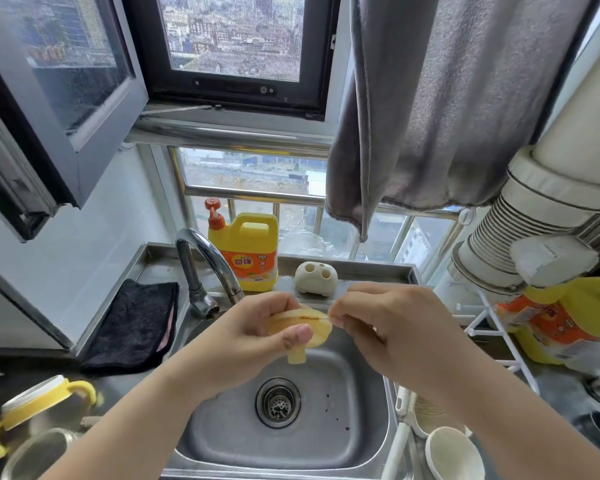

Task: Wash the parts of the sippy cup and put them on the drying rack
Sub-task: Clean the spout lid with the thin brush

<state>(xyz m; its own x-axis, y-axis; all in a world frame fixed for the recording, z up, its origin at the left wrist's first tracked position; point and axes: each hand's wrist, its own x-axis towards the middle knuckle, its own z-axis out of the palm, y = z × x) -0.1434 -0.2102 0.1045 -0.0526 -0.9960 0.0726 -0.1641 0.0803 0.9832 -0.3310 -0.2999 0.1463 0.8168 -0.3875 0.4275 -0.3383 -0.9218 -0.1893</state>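
Holding a yellowish translucent spout (303, 329) over the sink (361, 403), the left hand (257, 327) grasps it with thumb on the near face and fingers curled behind, its short tube pointing down. The right hand (378, 323) pinches the spout's upper right edge between thumb and fingertips. Both sit above the basin, just in front of the tap (205, 268).

The basin holds only a drain strainer (278, 401) with dark bits in it and a few specks on the steel floor. At lower left on the dark counter stands the cup (35, 414), clear with a yellow collar and two yellow handles, well apart from the hands; what is inside it cannot be told. At lower right a white rack (492, 327) stands beside the sink, with white bowls (447, 452) near its foot.

On the back ledge a yellow soap jug (250, 251) with an orange pump bears an orange label in Chinese characters too small to read surely. Beside it sits a white holder (316, 277) with three holes. A second yellow and orange pack (565, 320) lies at the right, its print blurred.

A black cloth (136, 323) drapes over the sink's left rim. A grey towel (447, 98) hangs above the right. The basin's near edge and the space under the hands are free.
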